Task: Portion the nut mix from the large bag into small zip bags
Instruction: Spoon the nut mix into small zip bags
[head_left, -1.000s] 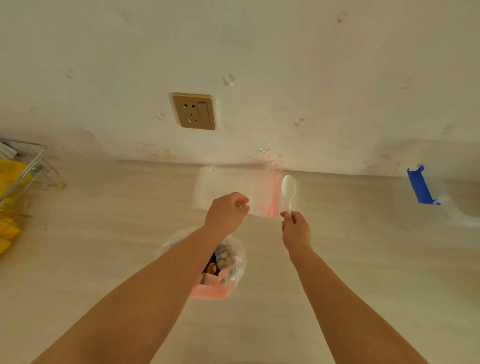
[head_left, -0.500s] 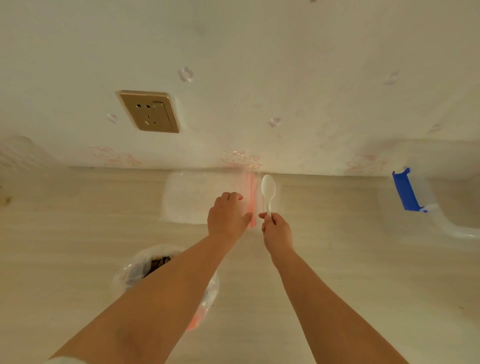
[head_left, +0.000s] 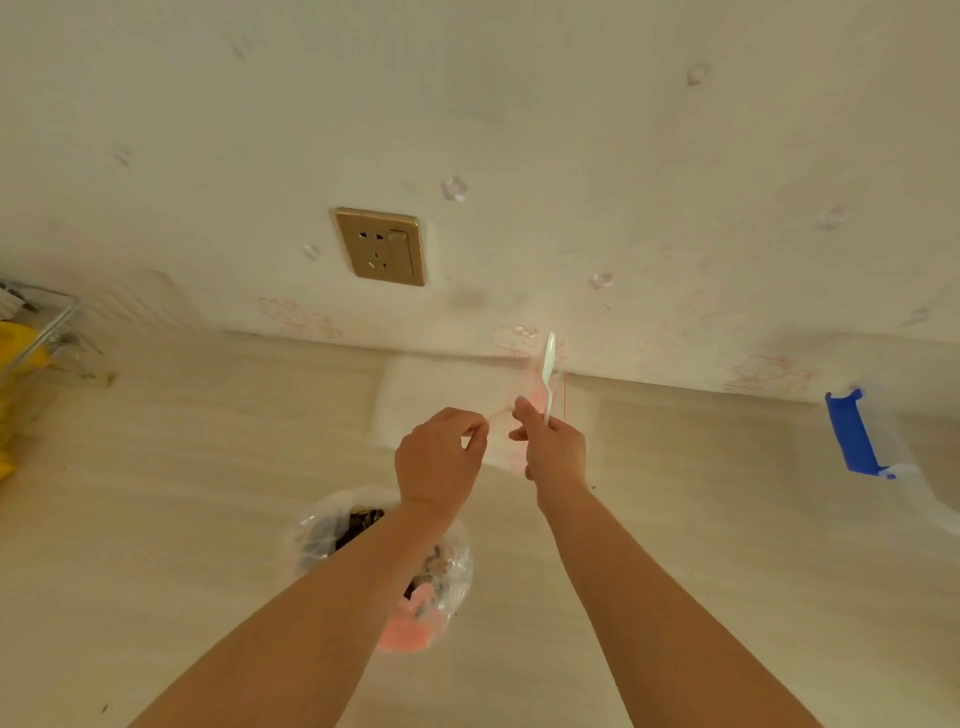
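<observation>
The nut mix (head_left: 363, 525) is sitting in the large bag (head_left: 447, 571), a clear plastic bag with a pink patch at its near end, lying on the pale wooden counter (head_left: 182, 493) and partly hidden under the left forearm. Beyond it, by the wall, a stack of small zip bags (head_left: 431, 395) with pink closure lines is lying flat on the counter. The left hand (head_left: 439, 460) is hovering over the near edge of that stack, thumb and forefinger pinching narrowly on the pink-lined rim of a small bag. The right hand (head_left: 553, 449) is just beside it, gripping the handle of a white plastic spoon (head_left: 548, 371) that is pointing up and away toward the wall, while its fingers are also nipping the same thin bag edge. A gold wall socket (head_left: 382, 247) is showing above the stack. A wire rack (head_left: 36, 332) holding something yellow is sitting at the far left, and a clear container with a blue clip (head_left: 852, 434) is resting at the far right.
</observation>
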